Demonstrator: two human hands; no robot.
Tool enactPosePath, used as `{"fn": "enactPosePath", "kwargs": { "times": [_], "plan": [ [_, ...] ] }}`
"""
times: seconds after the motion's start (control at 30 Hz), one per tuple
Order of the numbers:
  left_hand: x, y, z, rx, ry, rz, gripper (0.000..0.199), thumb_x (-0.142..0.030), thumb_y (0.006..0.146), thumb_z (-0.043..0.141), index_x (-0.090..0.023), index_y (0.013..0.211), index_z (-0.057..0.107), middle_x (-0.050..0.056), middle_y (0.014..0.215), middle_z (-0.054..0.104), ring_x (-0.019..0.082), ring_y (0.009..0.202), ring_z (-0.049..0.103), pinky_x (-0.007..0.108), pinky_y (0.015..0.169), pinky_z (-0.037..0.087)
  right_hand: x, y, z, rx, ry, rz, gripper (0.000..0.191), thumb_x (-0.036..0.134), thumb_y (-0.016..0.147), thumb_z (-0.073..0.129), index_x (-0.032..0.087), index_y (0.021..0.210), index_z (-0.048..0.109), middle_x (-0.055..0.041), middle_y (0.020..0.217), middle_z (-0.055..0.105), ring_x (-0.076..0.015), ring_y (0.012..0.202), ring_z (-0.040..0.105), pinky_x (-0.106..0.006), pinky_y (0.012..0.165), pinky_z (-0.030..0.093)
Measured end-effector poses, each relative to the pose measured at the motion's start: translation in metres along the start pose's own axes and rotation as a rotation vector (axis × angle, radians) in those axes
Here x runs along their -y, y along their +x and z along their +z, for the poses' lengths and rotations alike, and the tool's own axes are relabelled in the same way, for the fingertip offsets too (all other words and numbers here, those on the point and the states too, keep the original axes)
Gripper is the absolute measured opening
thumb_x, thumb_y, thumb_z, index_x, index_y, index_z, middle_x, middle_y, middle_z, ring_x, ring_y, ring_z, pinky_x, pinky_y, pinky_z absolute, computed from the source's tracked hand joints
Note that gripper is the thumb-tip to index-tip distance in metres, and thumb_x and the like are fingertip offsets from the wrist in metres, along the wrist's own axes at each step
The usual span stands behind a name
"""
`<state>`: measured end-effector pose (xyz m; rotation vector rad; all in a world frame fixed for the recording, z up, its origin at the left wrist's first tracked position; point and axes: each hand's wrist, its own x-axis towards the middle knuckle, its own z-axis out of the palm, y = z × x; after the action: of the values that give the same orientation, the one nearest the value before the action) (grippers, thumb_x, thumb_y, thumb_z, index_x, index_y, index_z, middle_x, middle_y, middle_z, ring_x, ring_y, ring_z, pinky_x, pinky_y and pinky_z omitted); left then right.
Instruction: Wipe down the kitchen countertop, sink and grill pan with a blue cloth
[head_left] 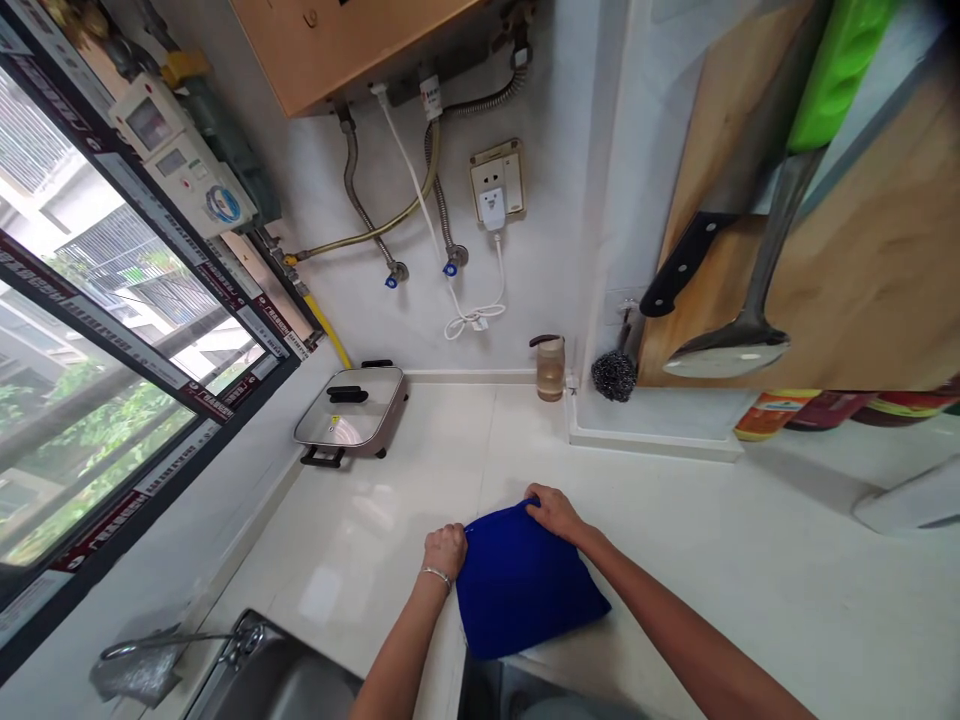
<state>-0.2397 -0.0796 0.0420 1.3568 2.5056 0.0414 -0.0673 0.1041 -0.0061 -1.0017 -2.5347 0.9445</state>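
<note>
A blue cloth [525, 585] is stretched between my two hands, over the front edge of the white counter. My left hand [445, 552], with a silver bracelet at the wrist, is closed on its upper left corner. At the upper right corner, my right hand [553, 512] pinches the cloth between thumb and fingers. The fabric hangs fairly flat, with its lower edge toward me. Whether it touches the counter along its far edge, I cannot tell.
On the white counter [420, 430] stand an electric pan [352, 410] with a glass lid at the back left and a jar [550, 370] near the wall. A sink [292, 665] is front left. Cleaver, spatula [757, 300] and cutting board [862, 300] occupy the right, beside a steel scrubber [614, 376].
</note>
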Motion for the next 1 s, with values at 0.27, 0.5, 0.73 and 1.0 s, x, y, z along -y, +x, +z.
{"fn": "enactPosePath", "kwargs": {
  "times": [0.27,0.5,0.73,1.0],
  "plan": [
    [0.016,-0.036,-0.019,-0.058,-0.085,0.125,0.035,-0.03,0.095,0.039,-0.026,0.118,0.065,0.015,0.1,0.073,0.026,0.092,0.069,0.037,0.082,0.051,0.01,-0.038,-0.029,0.031,0.151,-0.191,0.018,0.023,0.086,0.046,0.022,0.095,0.061,-0.0052,0.099,0.063,-0.0176,0.092,0.059,-0.031,0.086,0.047],
    [0.028,-0.096,0.009,-0.016,-0.317,0.331,0.033,-0.035,0.093,0.043,-0.028,0.112,0.069,0.014,0.102,0.074,0.024,0.094,0.068,0.034,0.083,0.053,-0.018,-0.108,-0.024,0.068,-0.024,-0.43,0.032,0.018,0.093,0.036,0.022,0.098,0.066,-0.0102,0.1,0.064,-0.0211,0.091,0.057,-0.038,0.088,0.046],
    [0.018,-0.122,0.038,0.038,-0.4,0.328,0.032,-0.038,0.091,0.046,-0.031,0.108,0.072,0.013,0.101,0.075,0.024,0.095,0.067,0.035,0.082,0.055,-0.043,-0.132,-0.031,0.119,-0.023,-0.331,0.032,0.037,0.094,0.043,0.023,0.089,0.07,-0.0111,0.096,0.069,-0.0247,0.096,0.059,-0.04,0.092,0.045],
    [0.022,-0.106,0.017,-0.216,-0.518,-0.003,0.038,-0.044,0.091,0.044,-0.027,0.113,0.07,0.01,0.118,0.069,0.024,0.112,0.062,0.04,0.104,0.047,-0.037,-0.107,-0.029,-0.125,0.102,0.027,0.047,0.051,0.09,0.044,0.025,0.127,0.058,-0.0094,0.12,0.066,-0.0229,0.095,0.064,-0.038,0.089,0.05]
  ]
}}
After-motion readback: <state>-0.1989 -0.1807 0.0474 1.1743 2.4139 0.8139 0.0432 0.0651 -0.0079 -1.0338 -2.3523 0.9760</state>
